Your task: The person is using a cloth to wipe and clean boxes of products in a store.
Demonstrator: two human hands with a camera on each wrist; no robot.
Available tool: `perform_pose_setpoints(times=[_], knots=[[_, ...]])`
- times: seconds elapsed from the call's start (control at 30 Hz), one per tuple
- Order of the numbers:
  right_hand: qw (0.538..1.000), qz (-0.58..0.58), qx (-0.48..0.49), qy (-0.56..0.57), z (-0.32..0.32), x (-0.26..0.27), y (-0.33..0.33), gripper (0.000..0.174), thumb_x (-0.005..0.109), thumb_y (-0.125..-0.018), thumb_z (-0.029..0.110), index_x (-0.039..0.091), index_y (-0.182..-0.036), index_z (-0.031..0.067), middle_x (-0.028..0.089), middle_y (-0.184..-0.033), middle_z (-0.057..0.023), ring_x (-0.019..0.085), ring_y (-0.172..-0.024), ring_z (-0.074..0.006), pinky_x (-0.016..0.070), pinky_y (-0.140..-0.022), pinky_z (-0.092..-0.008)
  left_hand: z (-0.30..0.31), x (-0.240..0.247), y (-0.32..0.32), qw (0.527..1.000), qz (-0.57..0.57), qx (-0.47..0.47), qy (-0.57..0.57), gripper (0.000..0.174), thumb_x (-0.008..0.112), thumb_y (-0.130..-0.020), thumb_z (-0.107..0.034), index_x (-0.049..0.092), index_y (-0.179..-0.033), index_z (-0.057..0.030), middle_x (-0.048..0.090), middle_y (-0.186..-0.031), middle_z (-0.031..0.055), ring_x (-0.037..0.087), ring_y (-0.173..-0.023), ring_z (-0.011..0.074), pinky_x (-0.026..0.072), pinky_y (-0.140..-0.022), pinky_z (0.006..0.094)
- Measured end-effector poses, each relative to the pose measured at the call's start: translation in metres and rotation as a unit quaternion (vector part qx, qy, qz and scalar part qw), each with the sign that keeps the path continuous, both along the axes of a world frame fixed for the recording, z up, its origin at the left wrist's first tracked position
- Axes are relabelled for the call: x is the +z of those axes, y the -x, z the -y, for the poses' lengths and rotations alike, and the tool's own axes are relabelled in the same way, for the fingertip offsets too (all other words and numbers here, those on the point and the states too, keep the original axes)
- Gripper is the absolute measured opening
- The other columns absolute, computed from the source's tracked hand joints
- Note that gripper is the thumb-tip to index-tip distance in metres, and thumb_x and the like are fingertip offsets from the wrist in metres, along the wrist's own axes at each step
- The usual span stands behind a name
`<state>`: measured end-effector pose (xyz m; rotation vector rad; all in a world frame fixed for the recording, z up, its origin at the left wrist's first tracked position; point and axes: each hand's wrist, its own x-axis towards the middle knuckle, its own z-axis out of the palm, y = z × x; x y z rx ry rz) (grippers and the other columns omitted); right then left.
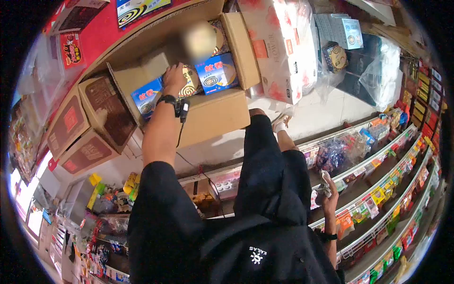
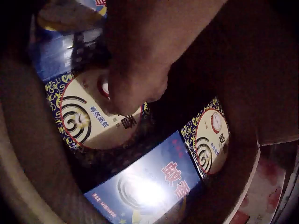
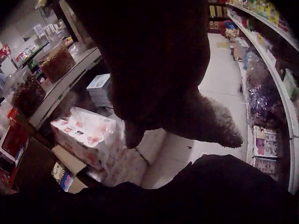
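My left hand (image 1: 175, 80) reaches down into an open cardboard carton (image 1: 208, 125) and grips a dark patterned mosquito coil box (image 1: 190, 81) with a cream circle and a black spiral. In the left wrist view the fingers bend over one edge of this box (image 2: 77, 119); the fingertips are hidden. Blue mosquito coil boxes (image 1: 216, 75) lie on either side of it, and another patterned box (image 2: 210, 135) sits beyond the gap. Low beside the shelves, my right hand (image 1: 330, 201) holds a crumpled greyish cloth (image 1: 325, 185), which shows as a dark fuzzy shape in the right wrist view.
Brown cartons (image 1: 87, 125) stand left of the open carton. A white flowered package (image 1: 279, 52) in plastic wrap is on its right, with a dark wrapped stack (image 1: 364, 71) farther along. Shelves of small packets (image 1: 373, 199) run along the right side, across a tiled floor (image 1: 326, 111).
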<state>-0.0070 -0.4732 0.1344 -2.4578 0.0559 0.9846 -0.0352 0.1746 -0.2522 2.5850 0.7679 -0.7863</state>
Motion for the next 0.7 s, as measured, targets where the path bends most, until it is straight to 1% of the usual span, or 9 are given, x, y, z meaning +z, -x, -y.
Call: perform_pose_setpoints(times=[0.07,0.17,0.23,0.33,0.43,0.5,0.57,0.63,0.7], knots=[[1.000,0.015,0.003,0.003,-0.003,-0.004,-0.010,0.062,0.046,-0.071,-0.008,0.061,-0.131,0.0027,0.061,-0.131,-0.0183,0.057,-0.124,-0.0315,0.0470,-0.101,-0.0375,-0.003,0.000,0.000,1.000,-0.002,0.010,0.018,0.059,0.072,-0.078,-0.022,0.054,-0.133,-0.0097,0.063,-0.125,0.0191,0.059,-0.115,0.0377,0.0484,-0.099,0.0464],[0.999,0.035,0.015,-0.009,0.001,-0.006,-0.024,0.059,0.051,-0.071,-0.009,0.062,-0.128,0.0031,0.060,-0.132,-0.0196,0.054,-0.128,-0.0320,0.0383,-0.109,-0.0374,-0.016,-0.001,0.000,0.983,-0.009,0.070,0.169,0.054,0.064,-0.081,-0.021,0.055,-0.134,-0.0155,0.063,-0.127,0.0186,0.058,-0.120,0.0379,0.0475,-0.101,0.0442],[0.997,0.042,0.030,0.051,0.017,-0.007,-0.028,0.062,0.052,-0.070,-0.010,0.062,-0.129,0.0056,0.059,-0.134,-0.0205,0.052,-0.130,-0.0331,0.0362,-0.110,-0.0370,-0.030,-0.068,0.031,0.976,0.077,0.077,0.190,0.055,0.064,-0.081,-0.021,0.055,-0.136,-0.0170,0.064,-0.126,0.0188,0.060,-0.119,0.0369,0.0481,-0.100,0.0431],[0.998,0.037,0.027,0.033,0.022,-0.011,-0.048,0.063,0.052,-0.070,-0.009,0.062,-0.130,0.0099,0.058,-0.134,-0.0223,0.051,-0.130,-0.0376,0.0364,-0.110,-0.0381,-0.003,0.011,0.002,0.988,-0.010,0.053,0.148,0.058,0.064,-0.081,-0.017,0.054,-0.138,-0.0147,0.062,-0.130,0.0194,0.057,-0.122,0.0368,0.0457,-0.103,0.0431],[0.999,0.039,0.013,0.007,0.043,-0.021,-0.072,0.060,0.054,-0.072,-0.006,0.062,-0.129,0.0091,0.059,-0.132,-0.0224,0.053,-0.127,-0.0384,0.0380,-0.109,-0.0390,-0.026,-0.066,0.029,0.984,0.033,0.093,0.145,0.059,0.061,-0.080,-0.013,0.053,-0.138,-0.0096,0.060,-0.133,0.0198,0.055,-0.125,0.0369,0.0436,-0.105,0.0424],[1.000,0.012,0.002,0.026,0.062,-0.032,-0.084,0.058,0.054,-0.073,-0.004,0.062,-0.129,0.0088,0.059,-0.132,-0.0219,0.054,-0.126,-0.0382,0.0388,-0.109,-0.0396,-0.001,-0.020,-0.003,0.990,-0.044,0.114,0.071,0.059,0.060,-0.079,-0.014,0.053,-0.138,-0.0084,0.060,-0.131,0.0213,0.055,-0.124,0.0376,0.0435,-0.105,0.0428],[1.000,0.013,0.001,0.018,0.088,-0.039,-0.096,0.057,0.055,-0.074,-0.003,0.062,-0.130,0.0091,0.057,-0.135,-0.0217,0.053,-0.127,-0.0380,0.0394,-0.108,-0.0393,-0.022,-0.091,0.031,0.996,0.014,0.088,0.025,0.058,0.061,-0.079,-0.018,0.054,-0.136,-0.0086,0.061,-0.129,0.0223,0.056,-0.123,0.0384,0.0443,-0.104,0.0435],[0.999,0.007,0.013,0.040,0.113,-0.044,-0.106,0.057,0.055,-0.075,-0.004,0.062,-0.130,0.0095,0.057,-0.136,-0.0212,0.053,-0.128,-0.0377,0.0401,-0.108,-0.0392,-0.015,-0.047,-0.001,0.988,-0.084,0.107,0.072,0.059,0.062,-0.079,-0.020,0.053,-0.136,-0.0086,0.062,-0.127,0.0221,0.057,-0.121,0.0390,0.0447,-0.103,0.0452],[0.999,-0.004,0.006,0.046,0.131,-0.048,-0.116,0.058,0.055,-0.074,-0.004,0.062,-0.130,0.0098,0.057,-0.136,-0.0189,0.054,-0.128,-0.0361,0.0400,-0.108,-0.0383,-0.018,-0.056,0.004,0.992,-0.097,0.076,0.035,0.058,0.062,-0.079,-0.020,0.053,-0.135,-0.0086,0.063,-0.125,0.0219,0.058,-0.119,0.0391,0.0453,-0.102,0.0460]])
